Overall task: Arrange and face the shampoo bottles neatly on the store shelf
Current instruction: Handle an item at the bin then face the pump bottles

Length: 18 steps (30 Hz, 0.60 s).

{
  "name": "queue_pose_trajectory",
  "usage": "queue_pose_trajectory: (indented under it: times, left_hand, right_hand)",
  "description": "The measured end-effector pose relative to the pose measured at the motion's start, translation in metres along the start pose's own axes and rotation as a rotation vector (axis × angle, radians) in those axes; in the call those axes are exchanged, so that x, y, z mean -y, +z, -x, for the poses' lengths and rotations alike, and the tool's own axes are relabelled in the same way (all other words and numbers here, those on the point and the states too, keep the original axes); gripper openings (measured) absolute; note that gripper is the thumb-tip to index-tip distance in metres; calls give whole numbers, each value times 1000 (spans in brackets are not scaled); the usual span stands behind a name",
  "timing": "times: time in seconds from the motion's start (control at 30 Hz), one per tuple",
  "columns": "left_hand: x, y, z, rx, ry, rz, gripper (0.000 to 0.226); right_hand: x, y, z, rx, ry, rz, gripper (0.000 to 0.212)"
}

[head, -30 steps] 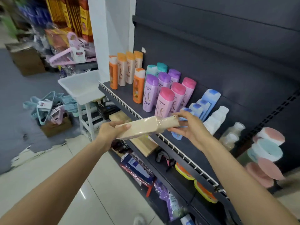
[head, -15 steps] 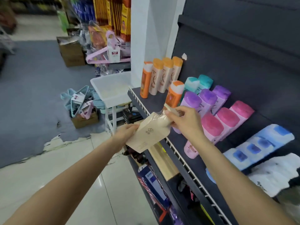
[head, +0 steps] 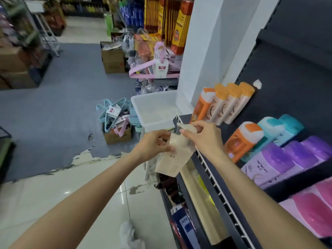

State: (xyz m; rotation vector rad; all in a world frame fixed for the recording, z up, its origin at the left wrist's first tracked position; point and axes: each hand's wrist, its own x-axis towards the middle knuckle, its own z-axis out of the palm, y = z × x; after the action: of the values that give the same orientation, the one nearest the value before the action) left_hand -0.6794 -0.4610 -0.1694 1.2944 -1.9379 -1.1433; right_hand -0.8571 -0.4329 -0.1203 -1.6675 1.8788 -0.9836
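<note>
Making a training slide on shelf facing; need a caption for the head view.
Both hands, left and right, hold a beige pump bottle before the shampoo shelf.

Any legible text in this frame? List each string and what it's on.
None reads cleanly.
Beige pump bottle: round emblem and small print, too small.
Purple bottles: dark lettering, blurred.
Orange-capped bottles: label print, blurred.
Hanger tags: red patch, unreadable.
Yellow boxes: print too small.

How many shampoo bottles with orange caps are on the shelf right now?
5: four in a row at the shelf's far end, one nearer, ahead of the teal-capped bottles. Others may be hidden.
</note>
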Motion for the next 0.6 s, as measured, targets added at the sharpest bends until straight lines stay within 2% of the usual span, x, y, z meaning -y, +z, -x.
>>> queue_pose_trajectory:
  times: [0.27,0.6]
  left_hand:
    - [60,-76,-105,-26,-67,69,46]
    - [97,-135,-245,18,-58,131,43]
  right_hand:
    - [29,73,-122,25,36,-31,43]
    - [46,119,-250,-95,151,-67,30]
